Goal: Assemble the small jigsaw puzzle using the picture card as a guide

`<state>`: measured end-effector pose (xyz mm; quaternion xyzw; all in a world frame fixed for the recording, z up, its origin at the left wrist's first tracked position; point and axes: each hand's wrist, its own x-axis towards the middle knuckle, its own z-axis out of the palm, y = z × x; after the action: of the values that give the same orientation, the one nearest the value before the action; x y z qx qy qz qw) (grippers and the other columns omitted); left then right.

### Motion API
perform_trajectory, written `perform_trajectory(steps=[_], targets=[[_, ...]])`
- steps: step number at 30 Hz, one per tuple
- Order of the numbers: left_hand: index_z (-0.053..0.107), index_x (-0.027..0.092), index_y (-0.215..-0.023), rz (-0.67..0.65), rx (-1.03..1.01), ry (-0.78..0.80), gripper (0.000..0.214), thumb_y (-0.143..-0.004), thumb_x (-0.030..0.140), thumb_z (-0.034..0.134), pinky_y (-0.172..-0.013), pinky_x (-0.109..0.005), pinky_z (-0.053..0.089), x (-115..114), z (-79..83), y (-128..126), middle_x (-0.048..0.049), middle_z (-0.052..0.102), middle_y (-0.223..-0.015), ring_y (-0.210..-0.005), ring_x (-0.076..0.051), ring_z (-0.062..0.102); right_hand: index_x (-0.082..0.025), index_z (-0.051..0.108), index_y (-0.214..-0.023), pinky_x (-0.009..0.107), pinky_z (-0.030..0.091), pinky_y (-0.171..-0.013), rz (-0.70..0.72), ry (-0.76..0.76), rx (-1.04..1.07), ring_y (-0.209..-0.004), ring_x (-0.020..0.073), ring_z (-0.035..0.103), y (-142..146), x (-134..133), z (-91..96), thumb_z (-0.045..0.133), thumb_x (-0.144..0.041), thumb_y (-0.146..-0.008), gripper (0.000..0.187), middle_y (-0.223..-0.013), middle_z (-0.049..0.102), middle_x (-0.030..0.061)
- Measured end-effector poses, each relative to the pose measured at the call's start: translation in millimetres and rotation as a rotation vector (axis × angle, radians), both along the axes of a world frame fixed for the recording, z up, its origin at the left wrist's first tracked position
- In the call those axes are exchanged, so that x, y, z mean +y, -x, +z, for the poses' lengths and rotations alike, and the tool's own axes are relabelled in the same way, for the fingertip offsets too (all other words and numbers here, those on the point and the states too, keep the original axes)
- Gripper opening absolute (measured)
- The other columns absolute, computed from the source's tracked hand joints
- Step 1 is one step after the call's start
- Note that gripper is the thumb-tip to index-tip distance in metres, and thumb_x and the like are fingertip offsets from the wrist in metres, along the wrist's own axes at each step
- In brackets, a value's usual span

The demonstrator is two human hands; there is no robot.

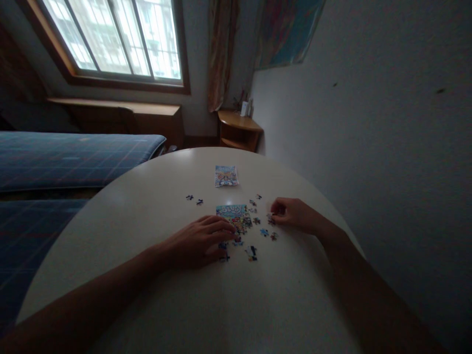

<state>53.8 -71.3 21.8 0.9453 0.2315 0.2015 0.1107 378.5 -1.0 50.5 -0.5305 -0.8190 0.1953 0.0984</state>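
Note:
A partly joined jigsaw puzzle [233, 212] with a colourful picture lies on the white table [165, 300]. My left hand [206, 238] rests over its lower left part, fingers stretched out and covering some of it. To the right of the puzzle, my right hand [295, 215] pinches a puzzle piece [270, 219] at the tabletop between thumb and fingers. Close by lie loose pieces, among them a blue piece [264, 232] and a brown piece [274, 236]. A joined cluster [251, 253] sits below the puzzle.
Beyond the puzzle lies a small printed picture sheet [226, 176]. Two loose pieces [199, 201] are at its left. The round table edge borders a wall [350, 132] on the right and a bed [81, 157] on the left. A corner shelf [239, 120] stands behind.

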Motion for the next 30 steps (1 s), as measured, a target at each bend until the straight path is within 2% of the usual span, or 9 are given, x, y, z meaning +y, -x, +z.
perform_trajectory(steps=[3, 6, 10, 13, 19, 22, 25, 27, 30], targets=[[0.059, 0.022, -0.124, 0.048, -0.051, -0.015, 0.03, -0.095, 0.024, 0.057, -0.105, -0.042, 0.047, 0.2, -3.6, -1.8, -0.0067, 0.064, -0.126, -0.119, -0.022, 0.056, -0.018, 0.072, -0.101, 0.027, 0.044, -0.066, 0.028, 0.058, 0.08, -0.068, 0.0154, 0.061, -2.1, -1.6, -2.6, 0.064, -0.026, -0.08, 0.023, -0.078, 0.069, 0.0034], [0.063, 0.022, -0.116, 0.135, -0.133, -0.024, 0.022, -0.096, 0.023, 0.055, -0.098, -0.042, 0.05, 0.2, -6.9, -6.1, -0.0065, 0.069, -0.115, -0.109, -0.021, 0.061, -0.02, 0.074, -0.103, 0.027, 0.044, -0.066, 0.062, 0.091, 0.188, -0.069, 0.0149, 0.061, 4.3, -9.0, -2.1, 0.063, -0.029, -0.084, 0.023, -0.079, 0.069, 0.0025], [0.066, 0.022, -0.109, 0.276, -0.256, 0.055, 0.016, -0.096, 0.025, 0.057, -0.089, -0.039, 0.054, -0.4, -9.1, -15.5, -0.0057, 0.072, -0.102, -0.097, -0.02, 0.066, -0.02, 0.07, -0.103, 0.026, 0.046, -0.064, 0.102, 0.11, 0.4, -0.065, 0.0132, 0.06, 35.4, -29.5, 3.1, 0.065, -0.036, -0.087, 0.024, -0.08, 0.069, 0.0016], [0.068, 0.021, -0.105, 0.367, -0.318, 0.135, 0.015, -0.091, 0.025, 0.063, -0.08, -0.035, 0.056, -1.0, -10.1, -23.2, -0.0054, 0.072, -0.098, -0.089, -0.02, 0.068, -0.019, 0.067, -0.094, 0.027, 0.047, -0.067, 0.141, 0.135, 0.49, -0.071, 0.0148, 0.065, 62.9, -45.4, 5.6, 0.067, -0.039, -0.087, 0.021, -0.08, 0.072, 0.0023], [0.068, 0.021, -0.106, 0.36, -0.406, 0.172, 0.02, -0.086, 0.021, 0.071, -0.078, -0.03, 0.054, -0.4, -11.5, -29.6, -0.0038, 0.074, -0.094, -0.085, -0.018, 0.069, -0.018, 0.062, -0.086, 0.028, 0.049, -0.069, 0.112, 0.255, 0.601, -0.076, 0.0173, 0.069, 82.3, -55.1, -0.6, 0.067, -0.039, -0.086, 0.021, -0.085, 0.076, 0.0052], [0.07, 0.022, -0.101, 0.322, -0.387, 0.11, 0.014, -0.088, 0.019, 0.069, -0.08, -0.03, 0.053, 1.4, -13.1, -27.9, -0.0025, 0.074, -0.092, -0.085, -0.017, 0.068, -0.018, 0.063, -0.084, 0.028, 0.049, -0.067, 0.096, 0.293, 0.57, -0.076, 0.0178, 0.069, 82.0, -55.2, -2.2, 0.066, -0.037, -0.086, 0.02, -0.084, 0.076, 0.0059], [0.072, 0.023, -0.095, 0.27, -0.326, 0.063, 0.007, -0.09, 0.021, 0.067, -0.079, -0.03, 0.053, 3.6, -16.2, -25.3, -0.0019, 0.073, -0.088, -0.083, -0.017, 0.067, -0.017, 0.066, -0.083, 0.028, 0.048, -0.066, 0.148, 0.311, 0.481, -0.073, 0.0168, 0.068, 76.1, -53.2, 1.1, 0.066, -0.036, -0.085, 0.019, -0.081, 0.076, 0.0053], [0.072, 0.022, -0.096, 0.216, -0.275, 0.045, 0.007, -0.09, 0.024, 0.069, -0.081, -0.031, 0.053, 4.4, -18.0, -23.8, -0.0027, 0.074, -0.089, -0.084, -0.017, 0.067, -0.017, 0.069, -0.084, 0.027, 0.048, -0.066, 0.154, 0.258, 0.401, -0.07, 0.0156, 0.066, 64.4, -47.3, 4.0, 0.065, -0.035, -0.086, 0.018, -0.079, 0.075, 0.0044], [0.073, 0.023, -0.098, 0.155, -0.21, 0.034, 0.012, -0.087, 0.027, 0.073, -0.085, -0.033, 0.053, 4.0, -19.1, -22.2, -0.0034, 0.075, -0.094, -0.09, -0.019, 0.067, -0.018, 0.071, -0.086, 0.027, 0.045, -0.063, -0.015, 0.007, 0.251, -0.065, 0.0153, 0.063, 34.2, -29.4, 4.4, 0.063, -0.032, -0.086, 0.016, -0.076, 0.073, 0.0037]])
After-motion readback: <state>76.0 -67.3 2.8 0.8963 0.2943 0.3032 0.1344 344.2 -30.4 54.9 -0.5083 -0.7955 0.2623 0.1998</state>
